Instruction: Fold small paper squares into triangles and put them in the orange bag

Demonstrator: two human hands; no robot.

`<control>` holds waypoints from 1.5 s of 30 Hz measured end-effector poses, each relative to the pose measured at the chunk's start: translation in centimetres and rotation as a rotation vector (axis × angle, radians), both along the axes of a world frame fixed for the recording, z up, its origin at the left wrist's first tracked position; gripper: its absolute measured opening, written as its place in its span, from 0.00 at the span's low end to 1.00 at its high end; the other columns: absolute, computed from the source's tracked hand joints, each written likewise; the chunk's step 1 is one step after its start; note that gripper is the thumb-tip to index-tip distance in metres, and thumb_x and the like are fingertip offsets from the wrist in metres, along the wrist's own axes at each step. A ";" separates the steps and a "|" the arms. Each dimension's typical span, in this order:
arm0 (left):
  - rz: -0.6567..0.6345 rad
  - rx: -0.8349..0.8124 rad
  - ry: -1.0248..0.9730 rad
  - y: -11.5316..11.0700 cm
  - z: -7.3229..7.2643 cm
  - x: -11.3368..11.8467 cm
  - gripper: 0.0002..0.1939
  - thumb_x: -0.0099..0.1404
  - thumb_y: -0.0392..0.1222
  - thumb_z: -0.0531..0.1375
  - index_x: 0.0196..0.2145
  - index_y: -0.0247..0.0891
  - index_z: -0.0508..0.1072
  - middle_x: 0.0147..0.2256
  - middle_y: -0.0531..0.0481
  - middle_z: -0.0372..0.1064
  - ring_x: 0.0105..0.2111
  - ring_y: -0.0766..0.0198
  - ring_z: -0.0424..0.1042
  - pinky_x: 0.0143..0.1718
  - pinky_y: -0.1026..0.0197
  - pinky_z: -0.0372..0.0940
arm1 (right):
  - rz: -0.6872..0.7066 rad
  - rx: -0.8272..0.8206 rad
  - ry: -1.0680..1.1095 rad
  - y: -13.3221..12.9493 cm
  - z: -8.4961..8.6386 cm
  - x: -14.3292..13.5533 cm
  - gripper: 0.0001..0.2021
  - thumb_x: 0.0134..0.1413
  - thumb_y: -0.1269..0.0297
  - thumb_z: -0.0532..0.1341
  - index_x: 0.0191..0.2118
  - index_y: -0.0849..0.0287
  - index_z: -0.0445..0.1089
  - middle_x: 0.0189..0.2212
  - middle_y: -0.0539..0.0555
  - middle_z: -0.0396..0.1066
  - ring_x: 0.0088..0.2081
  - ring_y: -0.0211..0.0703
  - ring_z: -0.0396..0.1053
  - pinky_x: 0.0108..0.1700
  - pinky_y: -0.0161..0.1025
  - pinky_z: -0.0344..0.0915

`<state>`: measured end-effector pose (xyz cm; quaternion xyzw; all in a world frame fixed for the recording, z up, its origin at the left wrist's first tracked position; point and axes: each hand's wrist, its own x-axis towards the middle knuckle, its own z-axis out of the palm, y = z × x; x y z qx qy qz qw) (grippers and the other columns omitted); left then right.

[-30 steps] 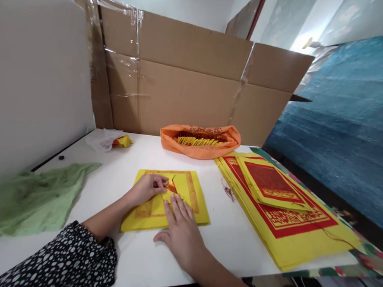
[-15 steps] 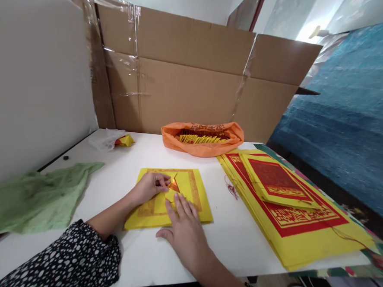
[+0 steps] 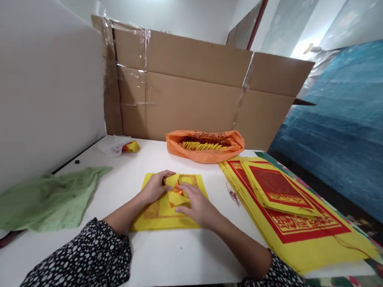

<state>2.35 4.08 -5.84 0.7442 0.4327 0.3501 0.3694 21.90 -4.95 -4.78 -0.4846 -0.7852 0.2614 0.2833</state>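
Right hand: it has turned from lying flat, palm down, half a second ago to standing sideways at the right of the work; the hand (image 3: 200,207) spreads its thumb and fingers apart around the right part of the folded piece, and whether they grip it cannot be told.
Left hand: thumb and fingers of this hand (image 3: 156,187) are drawn in narrow, holding the left edge of the same piece.
Folded yellow paper: the piece (image 3: 177,199) sits between both hands above the bordered sheet, with a shiny orange strip (image 3: 177,187) near its middle; its lower flap looks raised.
Bordered yellow paper: this square sheet (image 3: 167,224), printed with a brownish frame, lies flat on the white tabletop (image 3: 168,259) under the hands.
Orange bag: behind the work, the open bag (image 3: 203,156) holds a row of yellow folded pieces (image 3: 207,147).
Printed sheets: at the right, large yellow-and-red sheets (image 3: 288,255) bear smaller ones (image 3: 276,185); a tangle of dark red thread (image 3: 233,196) lies just beside them.
Left side: a green cloth (image 3: 48,199) lies rumpled near a clear plastic bag (image 3: 113,146).
Back: upright cardboard (image 3: 187,106) stands beyond the orange bag.
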 end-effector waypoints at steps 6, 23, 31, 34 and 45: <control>0.125 -0.345 -0.547 -1.0 1.1 -0.9 0.23 0.49 0.49 0.70 0.40 0.33 0.75 0.32 0.46 0.75 0.29 0.61 0.73 0.32 0.61 0.67 | -0.001 0.156 0.180 3.6 -0.6 -2.3 0.21 0.47 0.69 0.67 0.49 0.54 0.67 0.48 0.54 0.65 0.47 0.46 0.66 0.50 0.43 0.64; 0.059 -0.487 -0.667 -1.9 1.5 -0.1 0.19 0.55 0.52 0.68 0.37 0.35 0.73 0.30 0.49 0.75 0.25 0.68 0.73 0.30 0.67 0.68 | -0.142 0.268 0.315 4.0 -1.5 -2.5 0.13 0.54 0.61 0.61 0.23 0.57 0.61 0.26 0.47 0.64 0.31 0.39 0.64 0.37 0.36 0.59; 0.014 -0.303 -0.557 -2.1 1.5 0.4 0.27 0.46 0.42 0.72 0.43 0.36 0.70 0.34 0.48 0.76 0.31 0.60 0.76 0.33 0.61 0.70 | -0.157 0.007 0.516 4.6 -1.6 -1.3 0.15 0.50 0.57 0.63 0.42 0.55 0.61 0.28 0.46 0.71 0.24 0.39 0.70 0.27 0.36 0.65; 0.031 -0.281 -0.554 -2.0 1.4 0.4 0.28 0.46 0.43 0.73 0.44 0.36 0.69 0.32 0.48 0.76 0.28 0.61 0.75 0.31 0.62 0.69 | -0.141 -0.164 0.603 4.9 -1.3 -0.8 0.11 0.49 0.57 0.63 0.35 0.57 0.64 0.22 0.46 0.70 0.21 0.41 0.72 0.24 0.35 0.65; -0.280 -0.854 -0.794 -2.5 1.7 -0.1 0.31 0.59 0.56 0.64 0.55 0.39 0.67 0.46 0.40 0.73 0.45 0.53 0.74 0.48 0.52 0.68 | -0.161 0.135 0.487 5.2 -1.0 0.3 0.07 0.53 0.62 0.59 0.33 0.56 0.75 0.33 0.52 0.78 0.37 0.45 0.75 0.44 0.42 0.69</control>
